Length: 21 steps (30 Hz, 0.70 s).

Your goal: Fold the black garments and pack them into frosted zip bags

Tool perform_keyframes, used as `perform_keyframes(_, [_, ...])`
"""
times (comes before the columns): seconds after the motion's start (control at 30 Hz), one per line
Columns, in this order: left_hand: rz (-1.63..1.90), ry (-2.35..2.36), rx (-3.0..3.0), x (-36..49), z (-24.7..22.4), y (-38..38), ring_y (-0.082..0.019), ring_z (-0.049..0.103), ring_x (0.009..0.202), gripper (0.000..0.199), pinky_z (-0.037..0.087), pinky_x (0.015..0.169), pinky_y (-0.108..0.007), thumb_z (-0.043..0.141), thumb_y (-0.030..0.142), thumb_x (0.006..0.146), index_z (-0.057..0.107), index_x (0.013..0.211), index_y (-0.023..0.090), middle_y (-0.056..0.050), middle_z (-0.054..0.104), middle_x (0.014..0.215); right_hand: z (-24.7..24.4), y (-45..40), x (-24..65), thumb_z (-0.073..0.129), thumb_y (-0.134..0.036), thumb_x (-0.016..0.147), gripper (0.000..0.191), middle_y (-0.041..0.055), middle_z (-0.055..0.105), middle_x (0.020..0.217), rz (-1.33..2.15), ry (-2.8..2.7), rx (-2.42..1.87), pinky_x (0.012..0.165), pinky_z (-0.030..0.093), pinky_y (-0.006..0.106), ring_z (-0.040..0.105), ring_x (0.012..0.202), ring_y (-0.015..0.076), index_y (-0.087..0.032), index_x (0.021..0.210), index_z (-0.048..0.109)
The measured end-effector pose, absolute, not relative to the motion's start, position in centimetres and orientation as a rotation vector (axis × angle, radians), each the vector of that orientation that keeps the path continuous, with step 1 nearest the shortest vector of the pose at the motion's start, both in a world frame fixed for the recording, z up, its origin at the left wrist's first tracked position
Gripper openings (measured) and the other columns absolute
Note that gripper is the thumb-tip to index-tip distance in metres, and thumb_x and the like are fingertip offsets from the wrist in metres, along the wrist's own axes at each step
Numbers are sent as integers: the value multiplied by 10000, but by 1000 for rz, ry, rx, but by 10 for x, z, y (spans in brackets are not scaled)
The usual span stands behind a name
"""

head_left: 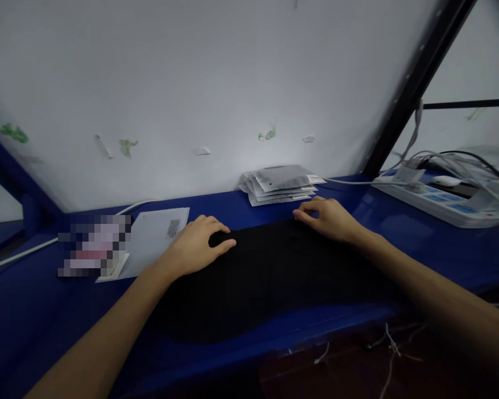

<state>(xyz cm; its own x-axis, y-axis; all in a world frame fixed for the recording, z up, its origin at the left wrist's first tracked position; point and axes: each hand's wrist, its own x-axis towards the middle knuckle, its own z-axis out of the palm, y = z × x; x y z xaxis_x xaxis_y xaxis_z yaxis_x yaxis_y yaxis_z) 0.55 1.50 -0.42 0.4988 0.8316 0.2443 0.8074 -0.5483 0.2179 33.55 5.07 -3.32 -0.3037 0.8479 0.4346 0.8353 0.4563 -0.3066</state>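
Note:
A piece of black cloth (253, 277) lies spread along the front of the blue table, its folds hard to make out in the dark. On its upper left part rests my left hand (197, 244), thumb and index finger apart with dark fabric showing between them. At the upper right edge of the cloth, my right hand (328, 218) has thumb and fingertips pinched together on the fabric. Left of my left hand is a flat pale plastic bag (153, 233) with a small printed label. Behind the cloth, near my right hand, sits a stack of grey packets (280, 183).
A pixelated item (95, 246) lies at the left beside a white cable (23, 255). To the right, a white power strip (444, 202) carries several plugs and cables. A white wall (216, 94) stands behind the blue table (399, 238). Loose threads (393, 341) hang below its front edge.

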Motion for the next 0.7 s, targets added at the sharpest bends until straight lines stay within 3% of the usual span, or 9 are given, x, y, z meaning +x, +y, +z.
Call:
perform_keyframes(0.47, [471,1429,2717,7,-2,15,-241,574,1049,263,448,928,-407,574,382,893,645,1106,245,-39,671,1119,-34,52,335,494,-408,906,308,24,649,687,-7,-2212,-1371,673,419,330,571,753,210,-248,688,641])
perform_keyframes(0.7, [401,1385,2835,8,4,12,-229,568,934,145,440,874,-402,541,328,907,655,884,241,-26,678,965,-34,53,334,484,-408,916,309,22,654,696,-13,-2236,-1383,697,427,346,579,765,222,-261,679,619])
